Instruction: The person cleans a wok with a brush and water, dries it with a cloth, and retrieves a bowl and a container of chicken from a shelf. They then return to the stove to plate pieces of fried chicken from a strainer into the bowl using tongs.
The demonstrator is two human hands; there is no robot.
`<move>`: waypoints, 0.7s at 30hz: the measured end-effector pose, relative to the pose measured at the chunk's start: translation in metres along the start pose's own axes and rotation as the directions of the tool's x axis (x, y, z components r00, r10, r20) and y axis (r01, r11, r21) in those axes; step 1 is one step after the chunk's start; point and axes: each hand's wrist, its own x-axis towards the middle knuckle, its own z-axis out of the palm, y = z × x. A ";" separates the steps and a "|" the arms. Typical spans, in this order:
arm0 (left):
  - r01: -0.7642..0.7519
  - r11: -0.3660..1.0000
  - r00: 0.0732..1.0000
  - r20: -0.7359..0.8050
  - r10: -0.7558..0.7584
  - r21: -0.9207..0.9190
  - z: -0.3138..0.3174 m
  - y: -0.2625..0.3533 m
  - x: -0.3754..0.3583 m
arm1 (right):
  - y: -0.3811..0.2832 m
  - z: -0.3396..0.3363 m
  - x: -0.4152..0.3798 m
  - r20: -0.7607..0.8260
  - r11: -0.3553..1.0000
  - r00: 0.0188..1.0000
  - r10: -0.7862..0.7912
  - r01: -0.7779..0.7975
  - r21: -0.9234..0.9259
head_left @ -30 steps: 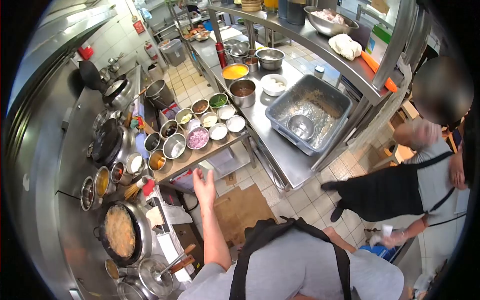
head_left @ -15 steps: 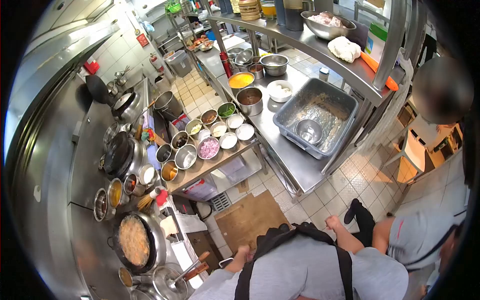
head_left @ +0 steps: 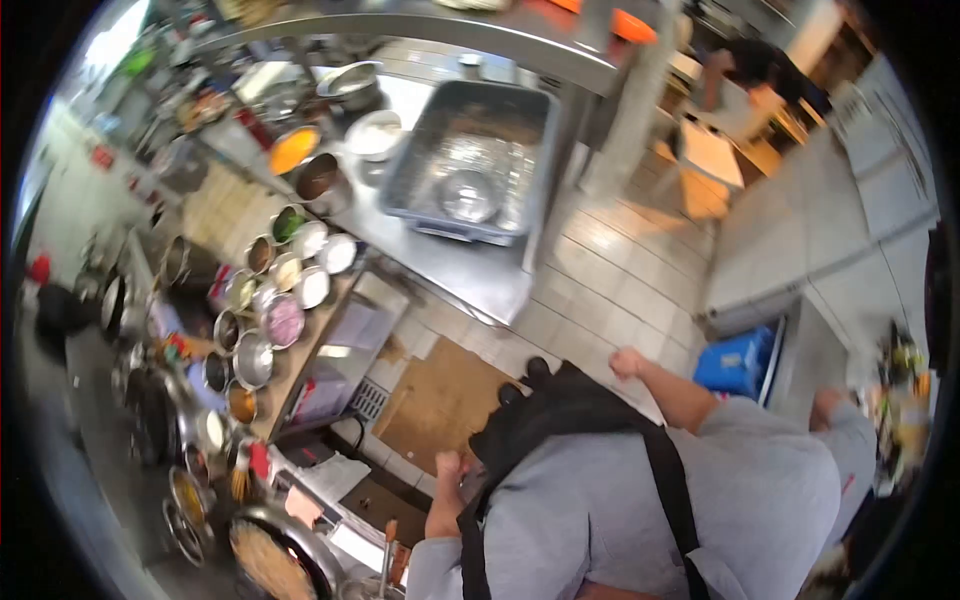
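Observation:
My left hand point(head_left: 452, 465) hangs beside the dark apron point(head_left: 560, 415), its fingers curled with nothing visible in them. It is above the edge of a brown floor mat point(head_left: 440, 395). On the other side of the apron, my right hand point(head_left: 627, 362) is held over the tiled floor in a loose fist, touching nothing. Both hands are slightly blurred. Farther off stands a grey plastic tub point(head_left: 400, 195) with a metal bowl point(head_left: 468, 196) in it, on a steel table point(head_left: 470, 270).
Several metal bowls of ingredients, one with chopped pink onion point(head_left: 284, 322), line a shelf at left. A wok point(head_left: 270, 560) of frying food sits lower left. A blue container point(head_left: 735, 362) stands right. Behind me, a person's grey sleeve point(head_left: 855, 440) shows. Another person sits near a chair point(head_left: 706, 170).
The view has swung right, bringing the blue container and steel cabinets into sight. My body has turned, and both hands stay low and curled. The person at right is now mostly behind me.

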 end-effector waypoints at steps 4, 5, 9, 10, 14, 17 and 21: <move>-0.087 0.996 0.996 -0.023 0.087 -0.022 0.049 0.073 0.020 | -0.035 -0.057 -0.021 -0.122 0.919 0.983 0.134 -0.077 0.387; -0.118 0.992 0.993 -0.008 0.117 -0.052 0.059 0.093 0.014 | -0.031 -0.066 -0.019 -0.149 0.899 0.977 0.152 -0.074 0.433; -0.181 0.844 0.979 0.170 0.108 0.505 0.102 0.137 0.050 | -0.011 -0.092 -0.008 -0.163 0.798 0.954 0.250 -0.107 0.594; -0.251 0.708 0.962 0.250 0.109 0.660 0.130 0.159 0.028 | -0.009 -0.106 0.004 -0.262 0.865 0.955 0.143 0.008 0.502; -0.557 0.485 0.819 0.544 0.184 0.675 0.253 0.216 -0.016 | -0.070 -0.218 0.028 -0.793 0.743 0.596 -0.125 0.586 0.323; -0.648 0.432 0.754 0.608 0.248 0.627 0.384 0.321 -0.140 | -0.173 -0.349 -0.014 -0.844 0.535 0.519 -0.136 0.755 0.378; -0.726 0.670 0.655 0.457 0.602 0.157 0.540 0.421 -0.221 | -0.235 -0.440 -0.025 -0.539 0.300 0.570 -0.621 0.807 0.508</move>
